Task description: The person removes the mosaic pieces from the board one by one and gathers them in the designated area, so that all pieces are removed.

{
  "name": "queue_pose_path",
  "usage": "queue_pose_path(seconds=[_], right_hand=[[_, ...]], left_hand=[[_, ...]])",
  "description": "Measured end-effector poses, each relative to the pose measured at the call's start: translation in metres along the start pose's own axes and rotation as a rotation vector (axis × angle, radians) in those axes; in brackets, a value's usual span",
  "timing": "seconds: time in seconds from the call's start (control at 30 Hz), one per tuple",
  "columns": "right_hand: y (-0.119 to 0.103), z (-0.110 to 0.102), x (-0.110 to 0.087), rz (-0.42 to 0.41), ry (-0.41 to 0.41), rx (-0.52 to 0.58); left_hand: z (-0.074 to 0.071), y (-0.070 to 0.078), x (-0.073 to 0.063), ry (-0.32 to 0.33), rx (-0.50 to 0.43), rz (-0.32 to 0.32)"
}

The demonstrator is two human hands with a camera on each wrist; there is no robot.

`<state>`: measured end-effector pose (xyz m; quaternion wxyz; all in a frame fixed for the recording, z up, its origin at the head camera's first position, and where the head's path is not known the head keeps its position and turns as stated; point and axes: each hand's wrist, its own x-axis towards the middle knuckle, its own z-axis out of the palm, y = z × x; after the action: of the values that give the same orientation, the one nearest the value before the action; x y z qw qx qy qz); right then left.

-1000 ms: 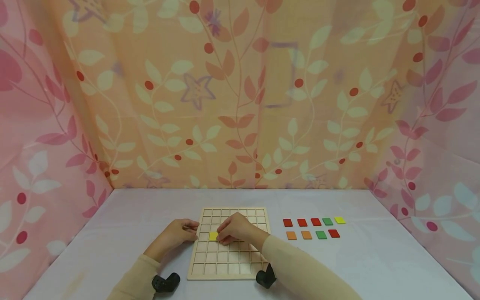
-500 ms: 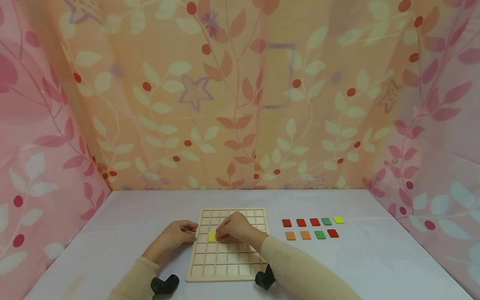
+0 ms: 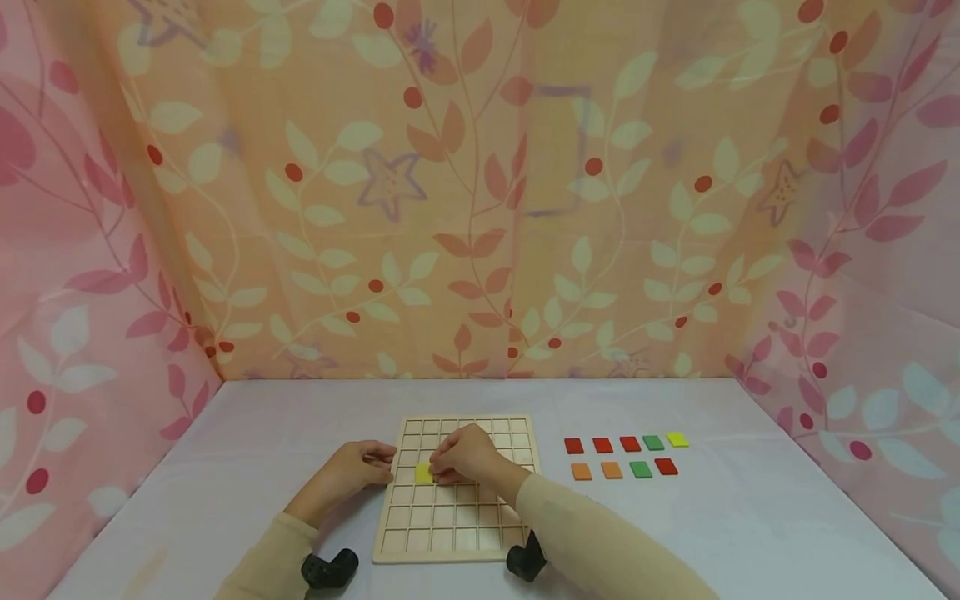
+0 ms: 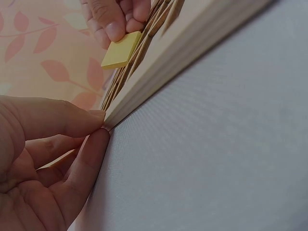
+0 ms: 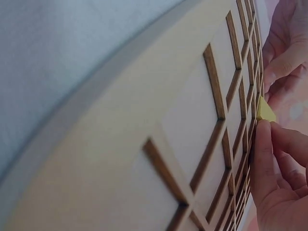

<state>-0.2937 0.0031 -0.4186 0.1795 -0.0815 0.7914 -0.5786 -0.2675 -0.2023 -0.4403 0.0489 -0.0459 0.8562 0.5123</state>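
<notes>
A light wooden grid board (image 3: 442, 557) lies on the table, its cells divided by raised strips. At its left edge is my left hand (image 3: 347, 471); the left wrist view shows thumb and a finger pinching the board's side. Over the board's left middle, my right hand (image 3: 471, 454) pinches a square yellow tile (image 3: 423, 473) by its right side. The tile (image 4: 120, 52) appears tilted over the strips in the left wrist view. From the right wrist, the same tile (image 5: 265, 110) shows at the fingertips, near the grid's far side.
Right of the board, loose tiles form two rows on the white table (image 3: 750, 525): red (image 3: 602, 445), green (image 3: 652, 442), yellow (image 3: 677, 439) and orange (image 3: 581, 472). Black wrist cameras sit by the left sleeve (image 3: 270, 554) and right sleeve (image 3: 607, 533). Patterned cloth (image 3: 480, 250) encloses the table.
The right hand has shifted very slightly and its wrist has moved a little left; the yellow tile stays over nearly the same part of the grid. The left hand keeps its place.
</notes>
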Motion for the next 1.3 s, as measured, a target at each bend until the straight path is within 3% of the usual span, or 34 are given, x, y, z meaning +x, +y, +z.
queue_pose_path(seconds=[0.2, 0.43, 0.73, 1.3], right_hand=[[-0.002, -0.007, -0.005, -0.022, -0.008, 0.016], [-0.001, -0.029, -0.01, -0.02, 0.006, -0.035], [0.002, -0.054, -0.016, -0.028, 0.021, -0.021], [0.014, -0.097, -0.043, 0.039, 0.067, -0.052]], left_hand=[[0.0, 0.002, -0.001, -0.005, 0.001, -0.004], [-0.001, 0.0, -0.002, -0.009, 0.0, 0.011], [-0.001, 0.001, -0.002, -0.011, -0.024, 0.016], [0.0, -0.003, 0.0, -0.021, -0.028, 0.042]])
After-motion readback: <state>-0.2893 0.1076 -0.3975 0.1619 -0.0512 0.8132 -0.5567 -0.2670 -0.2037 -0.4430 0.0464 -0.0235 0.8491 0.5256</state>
